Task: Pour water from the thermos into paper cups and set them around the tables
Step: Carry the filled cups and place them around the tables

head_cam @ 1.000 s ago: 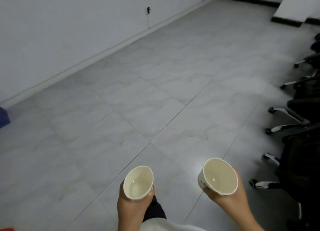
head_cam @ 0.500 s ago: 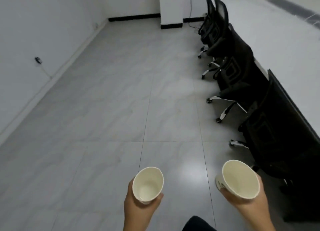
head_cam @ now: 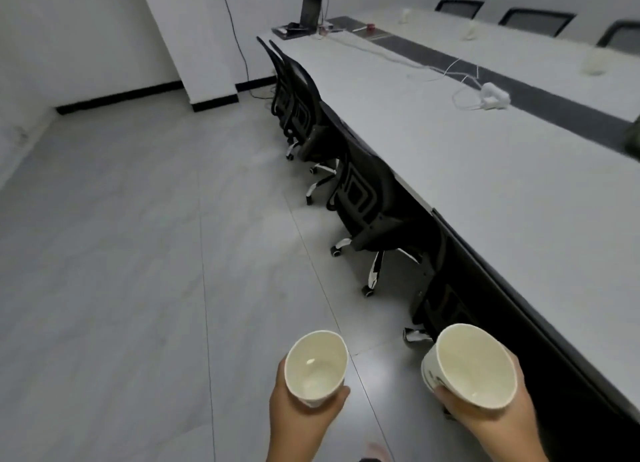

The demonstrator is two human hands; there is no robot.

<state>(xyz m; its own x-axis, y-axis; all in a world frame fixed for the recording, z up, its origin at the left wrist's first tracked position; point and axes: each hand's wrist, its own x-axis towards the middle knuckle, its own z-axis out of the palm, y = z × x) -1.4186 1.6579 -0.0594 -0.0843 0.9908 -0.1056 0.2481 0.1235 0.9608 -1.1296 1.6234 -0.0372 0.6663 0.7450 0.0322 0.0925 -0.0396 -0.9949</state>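
Because both cups are being carried level, rims up, each hand wraps its own: the left hand point(head_cam: 304, 415) is closed around the smaller-looking paper cup point(head_cam: 316, 367), the right hand point(head_cam: 491, 423) around the other cup point(head_cam: 471, 365), apparently to keep any water from slopping. The long white table point(head_cam: 485, 170) lies to the right. Black office chairs point(head_cam: 367, 198) pushed against its edge stand between the person and the tabletop. No thermos is visible.
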